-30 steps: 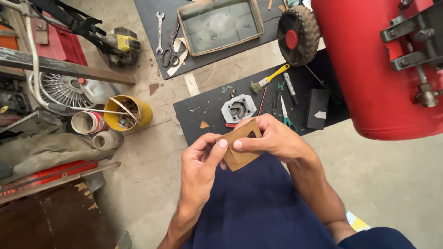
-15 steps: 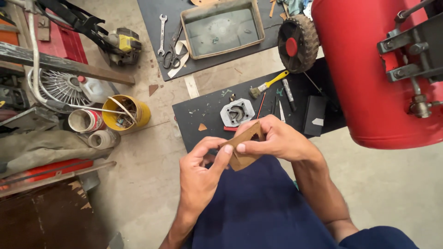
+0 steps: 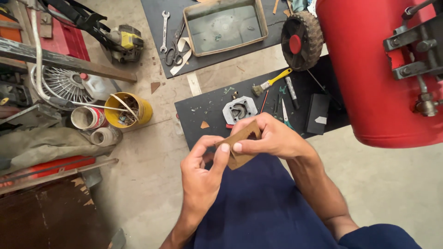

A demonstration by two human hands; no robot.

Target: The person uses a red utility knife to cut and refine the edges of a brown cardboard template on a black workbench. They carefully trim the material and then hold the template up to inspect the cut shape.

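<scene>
Both hands on the cardboard piece

My left hand (image 3: 200, 173) and right hand (image 3: 272, 136) pinch a brown cardboard cutout (image 3: 240, 143) above the black mat (image 3: 203, 108), near the grey metal part (image 3: 239, 109).

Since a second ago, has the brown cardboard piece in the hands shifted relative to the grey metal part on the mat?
No. The brown cardboard piece sits just below the grey metal part, as before.

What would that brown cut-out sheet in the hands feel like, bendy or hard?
The brown cut-out sheet is probably bendy, since it looks thin and flat like card. It likely weighs little: the left hand and right hand hold it with fingertips only. The narrow strips around its cut holes might tear if pulled hard.
</scene>
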